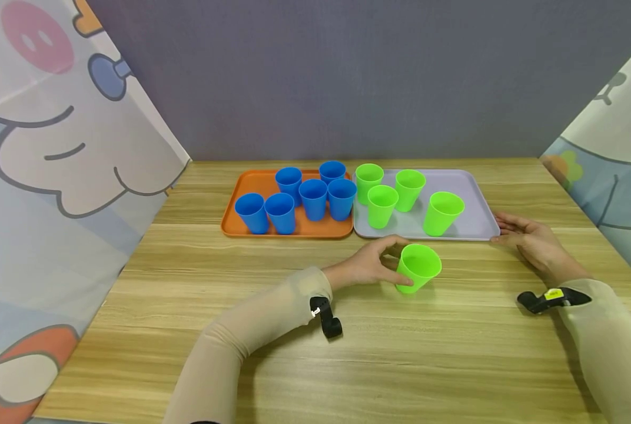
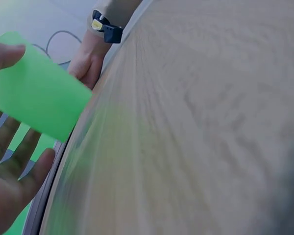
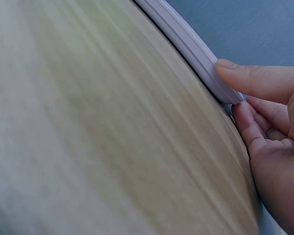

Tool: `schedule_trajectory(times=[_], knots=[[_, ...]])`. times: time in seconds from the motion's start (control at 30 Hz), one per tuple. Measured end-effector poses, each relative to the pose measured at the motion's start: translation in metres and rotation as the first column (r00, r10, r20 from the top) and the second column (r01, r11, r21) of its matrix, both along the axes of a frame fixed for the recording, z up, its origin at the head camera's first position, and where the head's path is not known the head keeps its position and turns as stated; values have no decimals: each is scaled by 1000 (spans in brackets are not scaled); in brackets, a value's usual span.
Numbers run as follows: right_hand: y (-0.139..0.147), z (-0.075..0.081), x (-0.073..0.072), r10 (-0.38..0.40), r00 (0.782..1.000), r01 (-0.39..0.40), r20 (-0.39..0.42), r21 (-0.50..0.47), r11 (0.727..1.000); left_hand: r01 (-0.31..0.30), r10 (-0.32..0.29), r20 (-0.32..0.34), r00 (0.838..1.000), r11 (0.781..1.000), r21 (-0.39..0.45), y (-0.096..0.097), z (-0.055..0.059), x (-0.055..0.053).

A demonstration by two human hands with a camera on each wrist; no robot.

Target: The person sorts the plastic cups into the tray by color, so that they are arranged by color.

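Observation:
In the head view my left hand point(image 1: 371, 264) holds a green cup point(image 1: 420, 263) by its side, thumb in front and fingers behind. The cup leans a little, mouth up, before the lavender tray point(image 1: 474, 206). The left wrist view shows the thumb lying along the green cup point(image 2: 39, 93), the other fingers spread. My right hand point(image 1: 537, 244) pinches the tray's near right corner. Seen from the right wrist, the thumb point(image 3: 259, 81) is on the rim of the tray point(image 3: 191, 51) and curled fingers are at its underside. Several green cups point(image 1: 442, 213) stand on this tray.
An orange tray point(image 1: 231, 215) with several blue cups point(image 1: 281, 213) adjoins the lavender tray on the left. Both lie on a wood-grain table point(image 1: 294, 365) near a grey back panel point(image 1: 347, 82). Cartoon-printed cloths point(image 1: 56, 194) flank the table.

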State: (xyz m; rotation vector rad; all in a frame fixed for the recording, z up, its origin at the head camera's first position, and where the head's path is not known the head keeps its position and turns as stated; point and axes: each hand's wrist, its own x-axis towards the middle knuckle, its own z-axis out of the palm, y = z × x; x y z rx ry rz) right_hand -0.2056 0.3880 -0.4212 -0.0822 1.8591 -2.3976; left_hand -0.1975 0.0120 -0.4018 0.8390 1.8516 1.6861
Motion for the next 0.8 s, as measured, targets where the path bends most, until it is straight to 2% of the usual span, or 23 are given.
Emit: schedule_trajectory(times=[0.1,0.23,0.43,0.67,0.8], knots=[[0,0,0,1,1000,-1,-4,-11,1000,-72,72,-38,997,997,18,1,-1,0],[0,0,-1,2,1000,-2,4,-17,1000,-169,171,-90,981,985,30,4,-2,0],[1,-3,-2,0,1000,0,6,-19,1000,-291,297,-95,950,954,68,11,-5,-1],[1,-1,-1,-6,1000,6,4,-5,1000,-416,428,-128,895,903,107,24,-7,-2],[0,0,0,-16,1000,16,8,1,1000,-482,499,-157,852,866,136,32,-8,-3]])
